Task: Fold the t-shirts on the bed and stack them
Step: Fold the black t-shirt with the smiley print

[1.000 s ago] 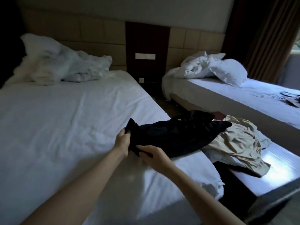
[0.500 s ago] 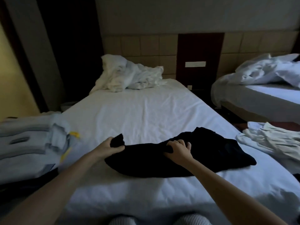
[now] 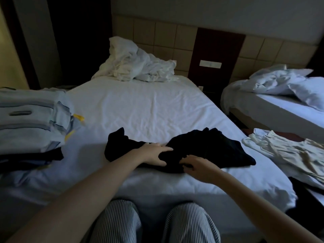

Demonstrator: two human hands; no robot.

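The black shirt (image 3: 210, 149) lies crumpled on the bed (image 3: 149, 106), close to its near edge and about midway along it, with its long axis running left to right, roughly parallel to that edge. Both hands are at its middle. The left hand (image 3: 152, 153) rests on top with fingers stretched out towards the right, released and pressing the cloth flat. The right hand (image 3: 198, 166) sits just beside it at the shirt's near border, fingers curled; in this dim view it seems to be pinching a fold of the cloth, though the pinch itself is hard to make out. More of the shirt spreads to the right of the hands than to the left, so the right hand is nearer the bulk that needs opening out. The folded stack (image 3: 31, 120) stands at the bed's left edge, well apart from the shirt and on the left hand's side.
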